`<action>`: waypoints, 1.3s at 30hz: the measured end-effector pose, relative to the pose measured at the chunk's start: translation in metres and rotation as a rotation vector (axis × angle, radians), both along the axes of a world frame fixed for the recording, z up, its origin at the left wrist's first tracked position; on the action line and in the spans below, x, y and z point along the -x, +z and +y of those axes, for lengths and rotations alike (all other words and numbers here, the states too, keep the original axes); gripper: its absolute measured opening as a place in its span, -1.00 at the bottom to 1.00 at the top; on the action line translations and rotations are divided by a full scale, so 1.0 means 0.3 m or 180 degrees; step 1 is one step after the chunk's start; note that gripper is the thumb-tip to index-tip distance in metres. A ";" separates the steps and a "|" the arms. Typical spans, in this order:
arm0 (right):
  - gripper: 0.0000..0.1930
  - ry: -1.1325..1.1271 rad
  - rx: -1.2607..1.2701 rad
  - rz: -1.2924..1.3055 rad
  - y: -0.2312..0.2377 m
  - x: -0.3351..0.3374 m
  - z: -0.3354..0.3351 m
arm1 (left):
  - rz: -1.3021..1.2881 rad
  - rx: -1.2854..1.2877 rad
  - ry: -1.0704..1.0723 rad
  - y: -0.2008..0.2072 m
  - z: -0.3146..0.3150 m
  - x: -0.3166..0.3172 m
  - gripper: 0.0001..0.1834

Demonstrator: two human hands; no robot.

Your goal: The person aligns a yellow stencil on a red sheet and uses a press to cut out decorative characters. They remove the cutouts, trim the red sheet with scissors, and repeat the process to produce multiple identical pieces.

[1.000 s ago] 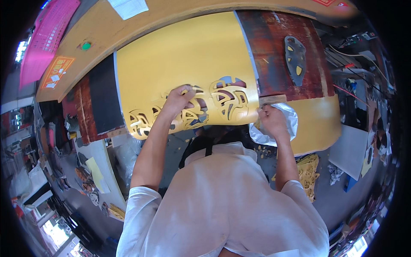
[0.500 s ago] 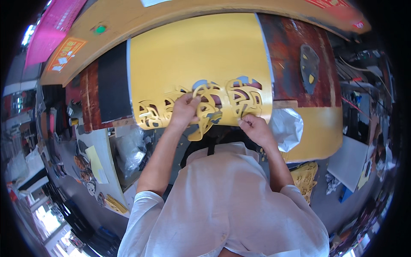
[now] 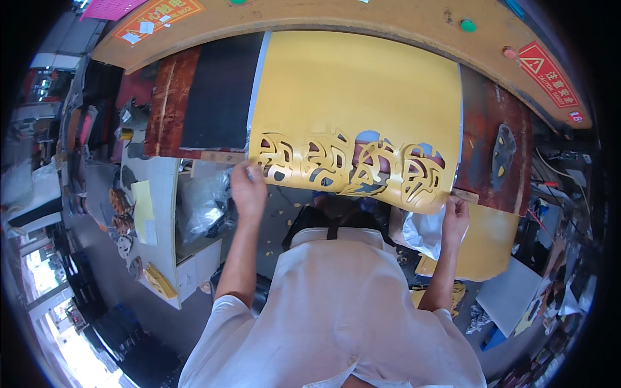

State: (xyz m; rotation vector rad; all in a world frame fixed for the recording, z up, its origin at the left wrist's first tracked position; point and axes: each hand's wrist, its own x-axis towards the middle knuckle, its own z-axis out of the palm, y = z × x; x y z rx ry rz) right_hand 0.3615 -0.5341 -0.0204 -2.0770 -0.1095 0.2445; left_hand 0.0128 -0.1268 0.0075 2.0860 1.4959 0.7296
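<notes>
A wide yellow sheet (image 3: 356,77) lies over the work surface, its near edge bending down past the front. A row of curved cut-out patterns (image 3: 323,161) runs along that near edge, and dark red surface shows through some openings. At the sheet's near left corner is my left hand (image 3: 249,194), its fingers closed on the edge, slightly blurred. My right hand (image 3: 455,218) pinches the near right corner between thumb and fingers.
An orange-tan machine beam (image 3: 388,35) with a green button (image 3: 468,26) spans the far side. A dark perforated plate (image 3: 503,155) lies at right. Clear plastic (image 3: 204,200) is below left; a yellow sheet (image 3: 491,246) hangs below right. Small yellow scraps dot the floor.
My hands have moved apart from the cut-outs to the sheet's two near corners. The loose yellow strip that hung below the edge no longer hangs there. The view has shifted.
</notes>
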 end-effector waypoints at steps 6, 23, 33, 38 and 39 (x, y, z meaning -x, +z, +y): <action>-0.65 -0.0421 0.0003 0.1130 -0.044 -0.067 -0.016 | -0.0851 0.2208 -0.0202 -0.145 0.135 0.138 -0.68; -0.58 0.0083 0.2559 -0.0807 0.156 -0.059 0.097 | 0.0922 0.0687 -0.0914 0.071 0.296 0.097 -0.63; -0.69 -0.0218 0.0684 0.0927 0.101 -0.299 0.212 | -0.0494 0.2174 -0.1039 0.031 0.481 -0.078 -0.66; -0.75 -0.0008 0.0506 0.0798 0.102 -0.319 0.266 | 0.0371 0.1940 -0.0879 0.063 0.522 -0.167 -0.63; -0.76 -0.0016 0.0731 0.0844 0.100 -0.324 0.268 | 0.0703 0.1680 -0.0870 0.073 0.514 -0.185 -0.63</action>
